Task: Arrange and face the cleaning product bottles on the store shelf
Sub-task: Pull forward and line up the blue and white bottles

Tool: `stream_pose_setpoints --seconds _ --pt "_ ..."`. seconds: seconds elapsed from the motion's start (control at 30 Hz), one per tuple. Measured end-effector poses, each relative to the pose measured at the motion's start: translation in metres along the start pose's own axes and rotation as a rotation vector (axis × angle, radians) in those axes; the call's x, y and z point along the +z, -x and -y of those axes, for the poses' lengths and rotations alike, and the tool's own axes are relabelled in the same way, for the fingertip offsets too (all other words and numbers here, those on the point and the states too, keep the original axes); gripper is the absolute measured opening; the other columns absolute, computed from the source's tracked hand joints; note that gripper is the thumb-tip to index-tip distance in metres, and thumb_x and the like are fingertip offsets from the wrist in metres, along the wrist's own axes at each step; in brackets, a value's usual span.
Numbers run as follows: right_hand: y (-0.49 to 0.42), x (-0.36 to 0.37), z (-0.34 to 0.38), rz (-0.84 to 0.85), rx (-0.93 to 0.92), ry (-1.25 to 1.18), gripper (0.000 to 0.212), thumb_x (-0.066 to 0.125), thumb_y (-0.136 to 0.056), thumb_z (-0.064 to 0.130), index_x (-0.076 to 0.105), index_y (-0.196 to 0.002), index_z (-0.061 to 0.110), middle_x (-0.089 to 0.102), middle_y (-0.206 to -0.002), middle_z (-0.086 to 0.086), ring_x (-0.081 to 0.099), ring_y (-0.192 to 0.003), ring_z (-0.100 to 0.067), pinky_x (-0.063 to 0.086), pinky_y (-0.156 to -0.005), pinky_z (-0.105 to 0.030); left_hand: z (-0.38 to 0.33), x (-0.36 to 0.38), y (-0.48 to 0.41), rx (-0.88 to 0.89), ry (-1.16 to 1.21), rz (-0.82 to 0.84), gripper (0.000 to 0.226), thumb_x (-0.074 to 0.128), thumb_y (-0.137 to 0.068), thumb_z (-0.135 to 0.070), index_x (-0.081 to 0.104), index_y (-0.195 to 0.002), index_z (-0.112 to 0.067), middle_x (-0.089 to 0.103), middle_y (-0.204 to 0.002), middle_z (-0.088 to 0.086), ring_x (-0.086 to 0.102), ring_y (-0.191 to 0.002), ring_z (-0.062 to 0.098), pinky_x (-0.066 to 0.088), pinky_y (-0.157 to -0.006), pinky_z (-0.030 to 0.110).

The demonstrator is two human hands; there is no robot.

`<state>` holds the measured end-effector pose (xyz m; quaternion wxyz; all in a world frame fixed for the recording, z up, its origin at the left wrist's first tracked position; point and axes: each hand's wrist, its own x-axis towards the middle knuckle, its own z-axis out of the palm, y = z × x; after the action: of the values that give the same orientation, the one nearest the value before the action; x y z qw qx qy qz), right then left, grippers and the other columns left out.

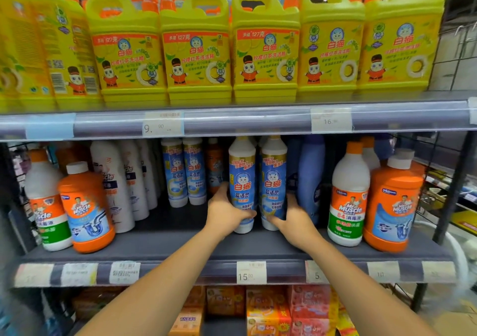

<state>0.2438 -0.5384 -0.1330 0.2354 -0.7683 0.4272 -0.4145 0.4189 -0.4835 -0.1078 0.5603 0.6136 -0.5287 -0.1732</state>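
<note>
Two white bottles with blue cat labels stand upright side by side in the middle of the grey shelf [165, 245], labels facing me. My left hand [227, 213] grips the lower part of the left cat bottle [242, 178]. My right hand [294, 219] wraps the base of the right cat bottle [274, 178]. Both forearms reach in from the bottom of the view. Two more of the same cat bottles [184, 173] stand further back to the left.
Left on the shelf are an orange Mr Muscle bottle [86, 206], a white one [45, 201] and white spray bottles [121, 181]. Right are a blue bottle [311, 178], a white Mr Muscle bottle [348, 196] and an orange jug [393, 206]. Yellow detergent jugs [265, 44] fill the shelf above.
</note>
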Motion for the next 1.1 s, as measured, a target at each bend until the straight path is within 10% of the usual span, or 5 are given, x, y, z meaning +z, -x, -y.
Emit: stream_pose_setpoints --seconds 1.1 --pt "-0.002 0.004 -0.003 -0.024 -0.060 0.082 0.059 0.078 -0.079 0.020 0.048 -0.124 -0.002 0.066 -0.118 -0.018 0.064 -0.105 -0.032 0.045 -0.080 -0.024 0.020 0.019 -0.007 -0.071 -0.099 0.068 0.059 0.090 -0.058 -0.014 0.066 -0.111 -0.015 0.072 -0.106 0.002 0.067 -0.093 0.015 0.053 -0.083 0.029"
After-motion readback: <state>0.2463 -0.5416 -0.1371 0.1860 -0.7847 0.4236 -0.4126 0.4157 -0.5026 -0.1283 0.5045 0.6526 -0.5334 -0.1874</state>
